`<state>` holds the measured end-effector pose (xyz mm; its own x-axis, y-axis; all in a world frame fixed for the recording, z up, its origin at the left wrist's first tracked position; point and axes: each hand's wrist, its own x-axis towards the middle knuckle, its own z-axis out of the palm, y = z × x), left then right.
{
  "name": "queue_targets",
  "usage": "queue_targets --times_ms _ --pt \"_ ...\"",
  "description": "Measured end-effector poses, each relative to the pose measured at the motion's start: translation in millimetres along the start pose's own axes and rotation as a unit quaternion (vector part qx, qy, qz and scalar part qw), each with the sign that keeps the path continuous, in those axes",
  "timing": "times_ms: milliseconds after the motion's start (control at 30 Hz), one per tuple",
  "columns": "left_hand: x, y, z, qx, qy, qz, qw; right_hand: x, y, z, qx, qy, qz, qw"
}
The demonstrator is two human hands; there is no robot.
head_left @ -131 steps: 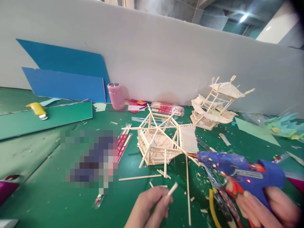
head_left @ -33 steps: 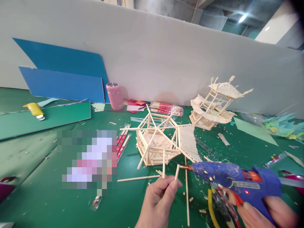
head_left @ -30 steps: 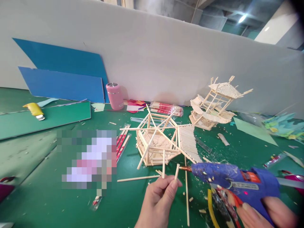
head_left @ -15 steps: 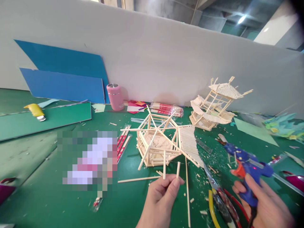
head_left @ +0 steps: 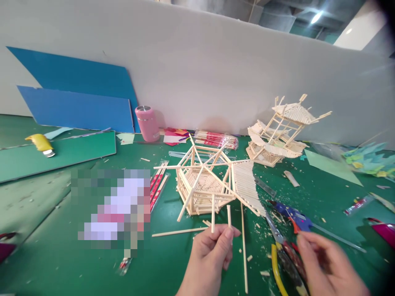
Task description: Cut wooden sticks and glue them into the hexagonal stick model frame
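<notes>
My left hand (head_left: pixel 212 250) is closed, pinching a short wooden stick (head_left: pixel 228 214) upright between thumb and forefinger. Just beyond it stands a hexagonal stick model (head_left: pixel 197 205), with rafters crossing on top and one roof panel (head_left: pixel 245 179) of sticks at its right. One rafter (head_left: pixel 212 213) juts out toward my left hand. The blue glue gun (head_left: pixel 293 216) lies on the table. My right hand (head_left: pixel 331 263) is just below it, fingers curled and slightly smeared; whether they still touch its handle cannot be made out. Scissors (head_left: pixel 274 228) and yellow-handled pliers (head_left: pixel 277 269) lie beside that hand.
A finished-looking stick pavilion (head_left: pixel 274 139) stands at the back right. Behind are a pink flask (head_left: pixel 147 123) and packed sticks (head_left: pixel 216 139). Blue boards (head_left: pixel 80 109) lean on the wall; a yellow cutter (head_left: pixel 41 144) lies left. Loose sticks and scraps litter the table.
The glue gun has gone from my right hand's grip down to the table, farther left. My right hand has drawn lower and slightly left. My left hand still pinches the stick.
</notes>
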<state>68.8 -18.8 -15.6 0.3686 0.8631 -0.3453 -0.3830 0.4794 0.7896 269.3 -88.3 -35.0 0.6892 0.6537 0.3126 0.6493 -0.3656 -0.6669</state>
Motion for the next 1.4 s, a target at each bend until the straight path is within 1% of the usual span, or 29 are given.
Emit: queue_targets --times_ms 33,67,100,133,167,267,333,367,433,500,667,833,900,967,1000,1067,1100,1133,1167,1233,1267,1333,1400 --pt "-0.6 0.4 0.4 -0.005 -0.002 -0.007 1.0 -7.9 -19.4 3.5 0.064 -0.066 -0.015 0.996" --pt "-1.5 0.6 0.8 -0.009 -0.004 -0.012 1.0 -14.1 -37.6 8.1 0.115 -0.13 -0.035 0.984" --pt "-2.3 0.4 1.0 -0.014 -0.009 -0.014 1.0 -18.5 -53.7 13.4 0.164 -0.193 -0.046 0.966" --pt "-3.0 -0.3 0.9 -0.02 -0.017 -0.014 1.0 -20.9 -67.2 19.0 0.212 -0.23 -0.026 0.949" --pt "-3.5 -1.4 0.7 -0.028 -0.027 -0.012 0.999 -21.9 -77.9 24.5 0.263 -0.269 -0.006 0.926" --pt "-2.3 -6.7 -1.2 -0.054 -0.054 -0.016 0.997 -20.1 -95.9 37.8 0.398 -0.361 0.07 0.84" --pt "-0.4 -9.6 -3.0 -0.067 -0.062 -0.019 0.996 -18.2 -100.6 42.8 0.45 -0.403 0.097 0.791" --pt "0.4 -10.2 -3.9 -0.071 -0.06 -0.018 0.996 -17.3 -102.0 44.4 0.461 -0.417 0.102 0.776" --pt "0.7 -9.6 -5.6 -0.068 -0.05 -0.013 0.996 -15.9 -104.0 46.8 0.464 -0.431 0.103 0.767" --pt "-0.7 -7.3 -6.9 -0.052 -0.041 -0.012 0.998 -14.8 -105.2 48.7 0.457 -0.432 0.106 0.77" --pt "-5.1 -2.2 -7.3 -0.027 -0.04 -0.015 0.999 -13.3 -104.4 51.9 0.452 -0.422 0.116 0.778" --pt "-5.0 -2.4 -5.8 -0.02 -0.035 -0.018 0.999 -12.3 -108.9 51.6 0.438 -0.406 0.11 0.795" --pt "-5.9 -1.8 -5.5 -0.013 -0.036 -0.021 0.999 -14.1 -110.9 49.2 0.421 -0.39 0.103 0.813" --pt "-7.7 0.0 -5.1 0.008 -0.033 -0.02 0.999 -17.2 -106.3 43.9 0.376 -0.375 0.07 0.844" --pt "-8.8 1.2 -4.7 0.025 -0.029 -0.017 0.999 -18.6 -100.0 39.9 0.342 -0.363 0.047 0.865" --pt "-11.1 3.8 -3.8 0.065 -0.016 -0.008 0.998 -18.7 -78.3 29.7 0.256 -0.318 0.007 0.913" --pt "-12.1 5.0 -3.4 0.083 -0.01 -0.005 0.996 -16.6 -63.6 23.9 0.21 -0.271 -0.001 0.939" --pt "-12.9 6.0 -3.1 0.099 -0.005 -0.004 0.995 -12.6 -47.1 18.0 0.163 -0.224 0.008 0.961" --pt "-13.5 6.8 -2.9 0.111 -0.002 -0.004 0.994 -6.7 -29.7 12.5 0.12 -0.182 0.022 0.976" --pt "-14.0 7.9 -2.8 0.128 0.002 -0.005 0.992 9.5 4.6 3.6 0.026 -0.092 0.038 0.995" --pt "-14.2 8.2 -2.9 0.136 0.003 -0.004 0.991 18.8 20.0 0.8 -0.044 -0.063 0.026 0.997" --pt "-14.4 8.6 -2.9 0.154 -0.001 -0.003 0.988 36.2 45.6 -1.2 -0.093 -0.063 0.022 0.993" --pt "-14.7 8.5 -2.6 0.177 0.003 0.014 0.984 48.6 63.6 0.5 -0.116 -0.087 0.021 0.989"
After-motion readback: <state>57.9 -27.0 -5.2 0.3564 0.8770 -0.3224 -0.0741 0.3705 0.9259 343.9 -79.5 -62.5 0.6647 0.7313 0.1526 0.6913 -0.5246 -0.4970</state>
